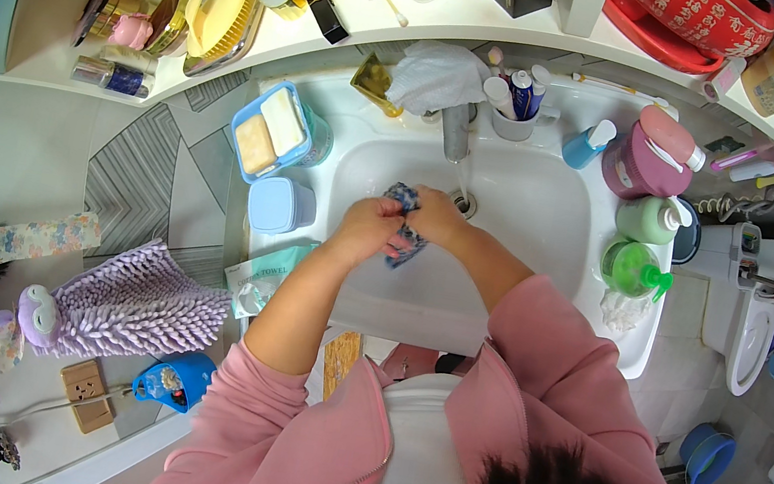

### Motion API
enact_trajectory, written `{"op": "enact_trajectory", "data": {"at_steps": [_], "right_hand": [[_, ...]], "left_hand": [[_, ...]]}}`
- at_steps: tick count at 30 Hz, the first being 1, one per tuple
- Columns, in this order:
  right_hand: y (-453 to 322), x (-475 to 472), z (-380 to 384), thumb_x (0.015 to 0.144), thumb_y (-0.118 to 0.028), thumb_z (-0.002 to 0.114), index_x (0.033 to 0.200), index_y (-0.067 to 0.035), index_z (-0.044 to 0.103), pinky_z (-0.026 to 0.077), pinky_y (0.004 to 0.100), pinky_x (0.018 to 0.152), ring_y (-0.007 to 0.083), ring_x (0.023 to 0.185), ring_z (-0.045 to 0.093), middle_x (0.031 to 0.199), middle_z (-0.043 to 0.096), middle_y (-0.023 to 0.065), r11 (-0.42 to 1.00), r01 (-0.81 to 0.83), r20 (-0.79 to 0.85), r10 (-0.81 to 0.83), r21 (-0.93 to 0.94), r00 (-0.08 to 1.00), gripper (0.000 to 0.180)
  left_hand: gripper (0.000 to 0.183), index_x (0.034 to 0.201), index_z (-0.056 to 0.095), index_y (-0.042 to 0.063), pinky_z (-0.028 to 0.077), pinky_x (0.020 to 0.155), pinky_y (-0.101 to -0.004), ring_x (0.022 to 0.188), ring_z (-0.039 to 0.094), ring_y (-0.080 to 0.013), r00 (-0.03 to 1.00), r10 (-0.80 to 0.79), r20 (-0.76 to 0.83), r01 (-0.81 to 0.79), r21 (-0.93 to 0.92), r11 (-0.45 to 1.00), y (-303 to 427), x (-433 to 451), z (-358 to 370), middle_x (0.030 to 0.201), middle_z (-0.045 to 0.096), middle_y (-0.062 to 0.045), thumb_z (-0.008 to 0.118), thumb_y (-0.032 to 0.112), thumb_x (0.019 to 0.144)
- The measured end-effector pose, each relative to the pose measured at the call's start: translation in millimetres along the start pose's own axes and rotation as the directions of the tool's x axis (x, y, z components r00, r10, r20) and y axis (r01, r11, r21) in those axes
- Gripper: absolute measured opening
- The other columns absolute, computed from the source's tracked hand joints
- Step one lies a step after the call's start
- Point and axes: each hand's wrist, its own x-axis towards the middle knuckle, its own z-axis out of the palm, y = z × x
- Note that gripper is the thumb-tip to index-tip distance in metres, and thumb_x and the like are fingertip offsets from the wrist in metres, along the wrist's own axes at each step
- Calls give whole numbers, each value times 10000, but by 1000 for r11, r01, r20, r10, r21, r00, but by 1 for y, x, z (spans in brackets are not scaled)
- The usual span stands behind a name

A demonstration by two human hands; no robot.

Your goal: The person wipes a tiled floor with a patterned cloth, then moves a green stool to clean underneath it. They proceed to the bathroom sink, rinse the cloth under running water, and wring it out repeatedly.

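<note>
Over the white basin of a washbasin [536, 212], my left hand [368, 228] and my right hand [437, 213] both grip a crumpled blue and white patterned cloth [402, 244]. The hands are close together, and part of the cloth hangs below the fingers. Water [467, 179] runs from the grey faucet [455, 135] towards the drain [467, 205], just beyond my right hand. A light grey cloth [437, 79] lies draped over the faucet's top.
On the left rim stand a blue soap dish [275, 171] with two soap bars and a lidded blue box [279, 206]. Along the right rim are a green pump bottle [632, 269], a pale green bottle [645, 218] and a pink tub [635, 163]. Behind the faucet runs a crowded white shelf [389, 33].
</note>
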Motion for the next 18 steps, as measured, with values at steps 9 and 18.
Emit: {"op": "enact_trajectory", "data": {"at_steps": [9, 18], "right_hand": [[29, -6, -44, 673, -50, 472, 988, -52, 586, 496, 428, 733, 263, 810, 620, 893, 632, 95, -48, -440, 437, 251, 897, 864, 335], [4, 14, -44, 748, -438, 642, 828, -17, 641, 477, 390, 767, 258, 907, 599, 999, 619, 152, 976, -181, -397, 119, -120, 910, 428]], "left_hand": [[248, 1094, 550, 11, 527, 570, -276, 647, 641, -194, 993, 56, -105, -82, -261, 962, 8, -8, -30, 934, 642, -121, 443, 55, 875], [605, 1404, 127, 94, 317, 944, -641, 1201, 352, -501, 945, -258, 200, 319, -732, 603, -28, 49, 14, 1418, 216, -211, 372, 393, 938]]}}
